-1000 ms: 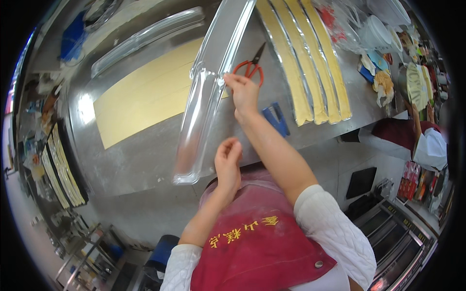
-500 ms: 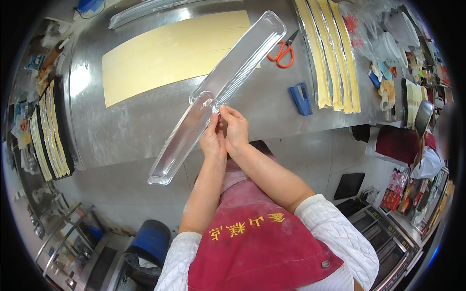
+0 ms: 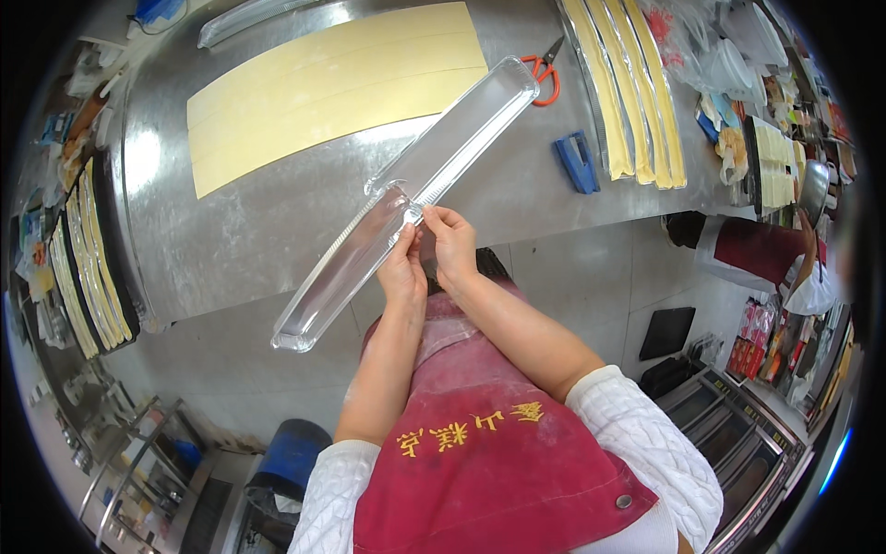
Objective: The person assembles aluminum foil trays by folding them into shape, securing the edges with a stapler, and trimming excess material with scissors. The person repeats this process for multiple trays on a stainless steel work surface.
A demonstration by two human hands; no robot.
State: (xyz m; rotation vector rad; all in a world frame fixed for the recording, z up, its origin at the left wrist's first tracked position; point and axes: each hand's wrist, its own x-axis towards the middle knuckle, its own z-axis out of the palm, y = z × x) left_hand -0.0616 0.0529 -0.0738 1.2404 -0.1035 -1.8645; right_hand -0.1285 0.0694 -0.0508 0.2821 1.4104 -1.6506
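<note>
Two long foil trays (image 3: 461, 129) lie end to end in a slanting line, their inner ends overlapping where I hold them. My left hand (image 3: 403, 265) pinches the rim at this joint from the near side. Close beside it, my right hand (image 3: 451, 242) grips the same rim between thumb and fingers. The nearer foil tray (image 3: 325, 288) sticks out past the table's front edge. Behind the trays a pale yellow dough sheet (image 3: 323, 88), marked with long cut lines, lies flat on the metal table (image 3: 249, 240).
Red-handled scissors (image 3: 544, 78) lie near the tray's far end. A blue stapler (image 3: 576, 162) sits right of them. Several dough-filled foil trays (image 3: 637, 92) stand at the right, more (image 3: 92, 258) at the left. A co-worker (image 3: 757, 249) is at far right; a blue bin (image 3: 291, 457) stands below.
The farther tray's end has come down and nearer the scissors, narrowing the angle slightly. My hands stay at the joint, fingers a little farther apart. The whole view has shifted slightly.
</note>
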